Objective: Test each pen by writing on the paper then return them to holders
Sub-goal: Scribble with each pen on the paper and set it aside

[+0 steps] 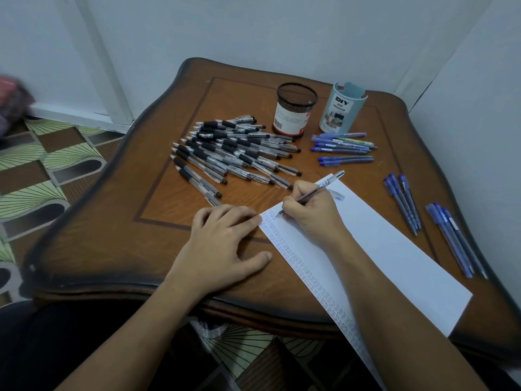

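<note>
The right hand (313,213) is pinching a pen (329,180), its tip touching the paper (389,249) at frame centre (beside rows of small marks). The left hand (225,241) is lying spread, fingertips touching the paper's edge. A mesh holder (294,110) and a blue holder (342,108) are standing at upper centre.

"DIY DESK ORGANIZER" on pale blue holder (342,108) (mesh cup (293,114) label illegible)

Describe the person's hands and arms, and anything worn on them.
The left hand and right hand are bare: no gloves, rings or watch show. The left forearm and right forearm are uncovered to the bottom edge of the picture, with no sleeves in view.
</note>
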{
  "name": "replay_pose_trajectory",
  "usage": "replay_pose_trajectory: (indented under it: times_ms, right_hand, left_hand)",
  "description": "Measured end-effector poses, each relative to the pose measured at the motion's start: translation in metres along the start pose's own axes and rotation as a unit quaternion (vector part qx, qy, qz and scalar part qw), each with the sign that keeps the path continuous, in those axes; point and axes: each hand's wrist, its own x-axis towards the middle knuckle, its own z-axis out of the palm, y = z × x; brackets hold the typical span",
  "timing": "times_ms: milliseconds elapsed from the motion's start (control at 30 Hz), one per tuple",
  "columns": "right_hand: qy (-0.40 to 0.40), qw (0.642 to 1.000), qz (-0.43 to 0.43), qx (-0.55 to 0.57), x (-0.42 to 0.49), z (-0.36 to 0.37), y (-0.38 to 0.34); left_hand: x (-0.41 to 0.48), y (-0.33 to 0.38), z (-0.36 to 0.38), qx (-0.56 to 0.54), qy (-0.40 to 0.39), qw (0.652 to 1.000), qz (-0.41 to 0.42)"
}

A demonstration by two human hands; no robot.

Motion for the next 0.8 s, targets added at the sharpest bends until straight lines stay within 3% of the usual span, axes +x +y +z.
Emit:
replay_pose_trajectory:
  times_ms: [300,467,633,733,800]
  right_hand:
    - [0.009,1.0,0.023,-0.004,0.003,-0.001,0.001]
    - [0.03,0.986,0.072,0.148,0.008,-0.009,-0.004]
    - [0.001,0.979,0.079,0.186,0.012,-0.012,-0.015]
    - [0.046,0.987,0.059,0.141,0.014,-0.031,-0.02]
    - [0.097,0.995,0.013,0.0,0.011,-0.047,-0.021]
  left_hand:
    - [0.0,-0.002,0.0,0.01,-0.003,1.0,0.002]
    - [-0.001,-0.002,0.0,0.003,-0.002,1.0,0.001]
    - [0.001,-0.002,-0.002,0.006,-0.034,0.999,-0.023]
    - [0.003,0.002,-0.006,0.005,-0.054,0.998,-0.036]
    - [0.005,0.006,-0.01,0.012,-0.061,0.997,-0.044]
